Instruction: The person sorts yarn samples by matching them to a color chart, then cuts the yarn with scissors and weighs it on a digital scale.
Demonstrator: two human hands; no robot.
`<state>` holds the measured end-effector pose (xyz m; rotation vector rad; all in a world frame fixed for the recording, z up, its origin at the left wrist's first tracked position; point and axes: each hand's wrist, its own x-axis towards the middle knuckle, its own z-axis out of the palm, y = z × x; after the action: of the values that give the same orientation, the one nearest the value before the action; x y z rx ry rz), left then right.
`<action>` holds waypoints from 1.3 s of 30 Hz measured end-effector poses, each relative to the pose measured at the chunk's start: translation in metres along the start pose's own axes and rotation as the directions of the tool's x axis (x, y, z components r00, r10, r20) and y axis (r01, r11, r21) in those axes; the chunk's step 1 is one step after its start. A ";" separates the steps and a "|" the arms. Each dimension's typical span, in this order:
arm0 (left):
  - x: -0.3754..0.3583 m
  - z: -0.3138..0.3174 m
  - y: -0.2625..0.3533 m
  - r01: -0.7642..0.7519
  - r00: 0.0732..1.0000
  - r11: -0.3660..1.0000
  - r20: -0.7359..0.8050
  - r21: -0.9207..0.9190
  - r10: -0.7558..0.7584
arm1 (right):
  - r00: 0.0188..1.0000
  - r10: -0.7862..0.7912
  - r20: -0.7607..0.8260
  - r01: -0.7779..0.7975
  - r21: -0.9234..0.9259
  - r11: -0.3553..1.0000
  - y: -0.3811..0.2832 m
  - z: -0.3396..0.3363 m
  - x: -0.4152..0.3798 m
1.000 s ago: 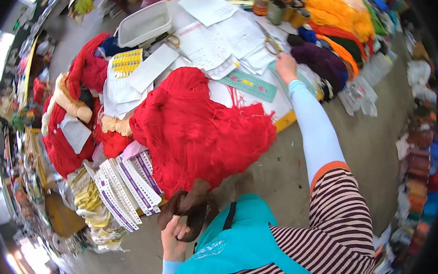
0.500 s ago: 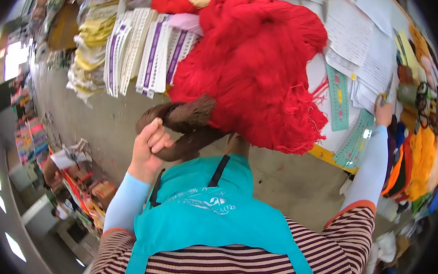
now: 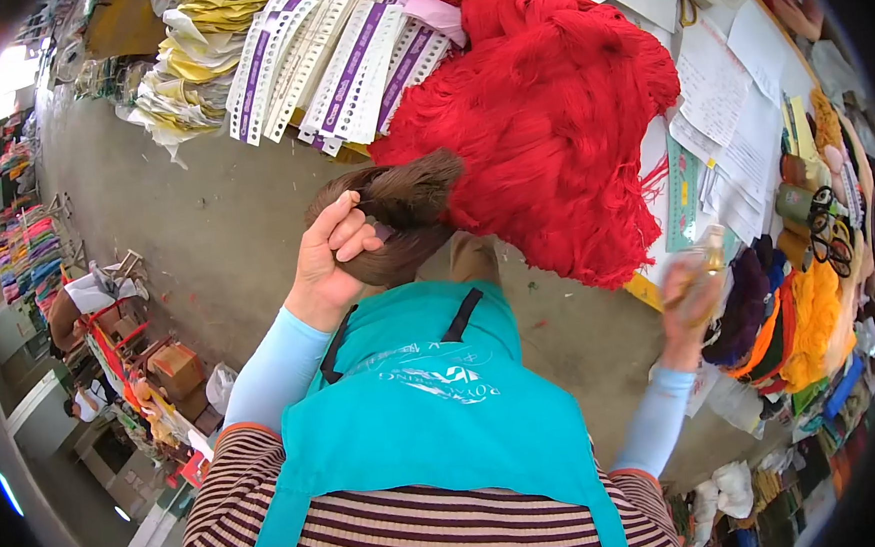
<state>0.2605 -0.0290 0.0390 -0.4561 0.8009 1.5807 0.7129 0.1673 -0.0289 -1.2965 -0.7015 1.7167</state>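
Left hand (image 3: 332, 248), its grip closed with fingers curled round the brown yarn (image 3: 404, 210), which lies beside the red yarn (image 3: 549, 126) at the edge of the table (image 3: 643, 291). Right hand (image 3: 692, 303), blurred, near the purple yarn (image 3: 738, 305), with a gold-toned object (image 3: 714, 247) at its fingers; how far its grip is closed cannot be told.
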 end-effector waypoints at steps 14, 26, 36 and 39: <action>-0.078 -0.086 0.104 -0.024 0.999 0.999 0.046 -0.049 0.026 | 0.181 0.648 0.740 -0.452 -0.523 0.723 0.162 0.300 -0.181; -0.151 -0.198 0.248 -0.276 0.960 0.952 0.004 -0.134 0.279 | 0.236 0.492 0.838 -0.604 -0.270 0.750 0.242 0.459 -0.240; -0.187 -0.266 0.425 -0.487 0.873 0.873 -0.031 0.011 0.487 | 0.086 0.676 0.732 -0.324 -0.621 0.714 0.291 0.582 -0.233; -0.185 -0.267 0.483 -0.564 0.825 0.823 -0.015 -0.065 0.565 | 0.027 0.653 0.757 -0.296 -0.618 0.728 0.303 0.637 -0.226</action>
<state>-0.2172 -0.3566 0.0988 -0.2674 0.9353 2.1661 0.0412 -0.1401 0.0221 -0.3643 -1.3592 3.2104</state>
